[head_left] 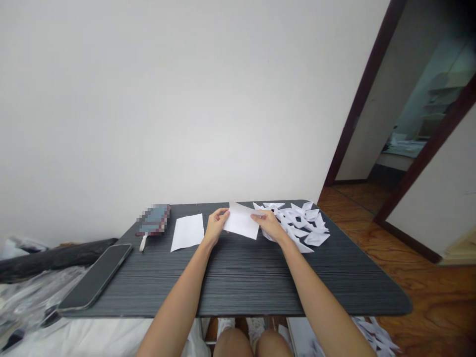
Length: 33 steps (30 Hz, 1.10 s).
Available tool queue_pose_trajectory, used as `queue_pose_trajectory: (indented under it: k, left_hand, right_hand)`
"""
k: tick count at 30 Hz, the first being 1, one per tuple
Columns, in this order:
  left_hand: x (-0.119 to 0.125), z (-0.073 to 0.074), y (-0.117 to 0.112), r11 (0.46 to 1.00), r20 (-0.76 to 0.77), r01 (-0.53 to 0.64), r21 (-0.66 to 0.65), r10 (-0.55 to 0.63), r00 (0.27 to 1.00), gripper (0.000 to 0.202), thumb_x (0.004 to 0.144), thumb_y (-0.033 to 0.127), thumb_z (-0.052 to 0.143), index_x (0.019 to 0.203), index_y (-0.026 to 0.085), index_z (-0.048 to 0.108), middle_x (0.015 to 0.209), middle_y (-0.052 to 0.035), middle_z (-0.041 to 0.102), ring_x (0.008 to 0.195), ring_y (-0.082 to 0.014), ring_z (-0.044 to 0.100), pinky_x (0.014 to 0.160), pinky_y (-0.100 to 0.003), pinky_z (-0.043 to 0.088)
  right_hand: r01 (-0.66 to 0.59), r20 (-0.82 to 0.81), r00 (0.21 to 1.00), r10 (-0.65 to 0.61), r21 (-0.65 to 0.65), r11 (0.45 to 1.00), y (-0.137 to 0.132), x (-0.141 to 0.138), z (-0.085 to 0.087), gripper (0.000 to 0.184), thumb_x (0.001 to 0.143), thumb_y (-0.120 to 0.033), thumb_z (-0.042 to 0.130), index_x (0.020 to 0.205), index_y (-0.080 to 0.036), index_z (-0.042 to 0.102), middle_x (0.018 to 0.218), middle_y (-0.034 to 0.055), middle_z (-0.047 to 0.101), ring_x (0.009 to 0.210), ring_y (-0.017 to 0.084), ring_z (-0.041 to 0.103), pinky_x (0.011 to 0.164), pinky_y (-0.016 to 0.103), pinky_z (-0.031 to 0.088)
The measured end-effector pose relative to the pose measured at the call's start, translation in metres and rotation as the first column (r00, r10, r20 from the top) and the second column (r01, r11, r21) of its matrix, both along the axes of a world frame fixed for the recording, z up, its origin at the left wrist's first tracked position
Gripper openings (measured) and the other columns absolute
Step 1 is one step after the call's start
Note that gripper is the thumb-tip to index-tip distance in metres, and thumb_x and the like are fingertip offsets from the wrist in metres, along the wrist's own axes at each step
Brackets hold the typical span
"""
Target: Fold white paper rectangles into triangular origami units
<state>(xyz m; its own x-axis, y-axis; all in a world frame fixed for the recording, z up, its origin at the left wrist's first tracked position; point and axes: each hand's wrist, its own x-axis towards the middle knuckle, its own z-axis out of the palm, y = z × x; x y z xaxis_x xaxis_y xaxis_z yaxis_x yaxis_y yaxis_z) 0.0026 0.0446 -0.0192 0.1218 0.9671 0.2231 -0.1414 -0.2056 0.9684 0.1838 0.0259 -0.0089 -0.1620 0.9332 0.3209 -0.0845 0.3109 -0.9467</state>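
Hands (213, 228) holding thin rectangular paper (241, 222), pointed paper folds (317, 239), streaked tabletop (253, 285)

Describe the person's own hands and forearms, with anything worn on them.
The left hand and right hand are ungloved, with no rings visible. The left forearm and right forearm are slim, narrowing toward the wrists, with no sleeves, watch or bracelet in view. No clear markings show.

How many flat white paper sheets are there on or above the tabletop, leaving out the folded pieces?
2: one held sheet between the left hand and right hand, and one loose sheet on the table. Others could be hidden beneath.
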Motion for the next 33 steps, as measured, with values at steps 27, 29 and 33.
queue_pose_trajectory:
  k: [27,29,33]
  left_hand:
    - [0.004,0.031,-0.031,0.685,-0.263,-0.166,0.709,0.475,0.84,0.011,0.071,0.024,0.053,0.07,0.018,0.062,0.079,-0.0042,0.061,0.075,-0.0151,0.056,0.071,-0.027,0.042]
    - [0.008,0.03,-0.034,0.707,-0.288,-0.116,0.698,0.425,0.858,0.01,0.071,0.024,0.053,0.07,0.018,0.062,0.078,-0.0039,0.061,0.074,-0.0146,0.056,0.069,-0.027,0.043]
    - [0.012,0.028,-0.036,0.801,-0.284,-0.105,0.589,0.327,0.901,0.013,0.069,0.026,0.057,0.077,0.017,0.059,0.077,-0.0039,0.061,0.073,-0.0148,0.057,0.069,-0.026,0.044]
  right_hand:
    - [0.111,0.221,0.944,-0.247,0.491,0.864,-0.031,-0.02,0.028,0.039,0.071,-0.023,0.053,0.11,-0.024,0.049,0.119,0.0047,0.046,0.11,0.018,0.041,0.091,0.033,0.035]
    - [0.138,0.227,0.932,-0.281,0.494,0.858,-0.027,-0.019,0.026,0.022,0.071,-0.026,0.053,0.092,-0.021,0.058,0.104,0.0048,0.055,0.101,0.018,0.047,0.088,0.032,0.036]
    - [0.168,0.251,0.922,-0.294,0.423,0.89,-0.022,-0.017,0.02,0.015,0.073,-0.029,0.051,0.071,-0.017,0.06,0.076,0.0031,0.06,0.075,0.016,0.055,0.074,0.029,0.042]
